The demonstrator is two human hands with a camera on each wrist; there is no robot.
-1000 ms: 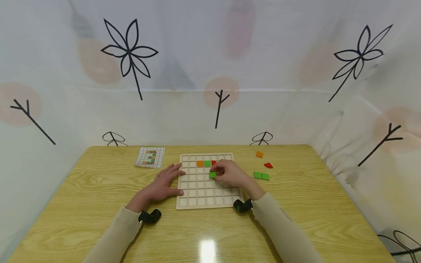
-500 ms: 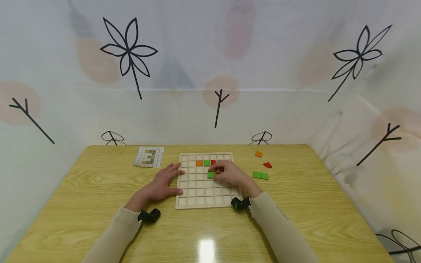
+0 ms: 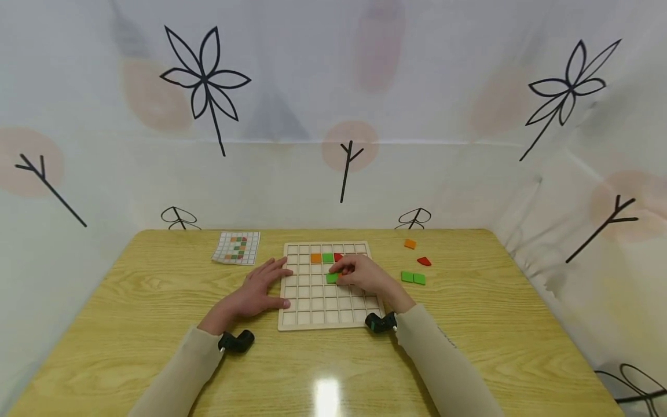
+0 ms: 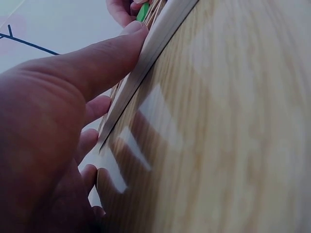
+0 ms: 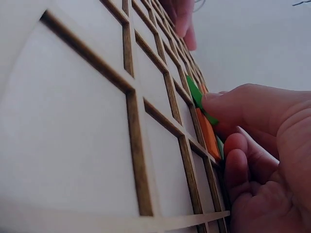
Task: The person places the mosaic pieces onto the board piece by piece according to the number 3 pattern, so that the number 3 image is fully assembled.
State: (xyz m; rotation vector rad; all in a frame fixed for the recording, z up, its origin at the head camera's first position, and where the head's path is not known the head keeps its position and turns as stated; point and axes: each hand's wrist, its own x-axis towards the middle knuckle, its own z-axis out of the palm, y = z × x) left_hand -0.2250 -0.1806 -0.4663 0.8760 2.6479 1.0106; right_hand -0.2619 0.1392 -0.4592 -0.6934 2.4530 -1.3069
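Note:
My right hand pinches a green square tile between thumb and fingers, low over the wooden grid board. In the right wrist view the green tile is tilted, with one edge at the grid, and an orange tile shows right by the fingers. Fingers and thumb of my left hand are spread and rest on the board's left edge. Along an upper row lie an orange square, a green square and a red piece, the red one partly hidden by my right hand.
Right of the board lie two green squares side by side, a red rounded piece and an orange square. A paper card printed with a coloured grid pattern lies at the back left of the wooden table.
The green tile in my right hand has shifted slightly left across the board, and the hand has moved a little left with it. My left hand stays at the board's edge.

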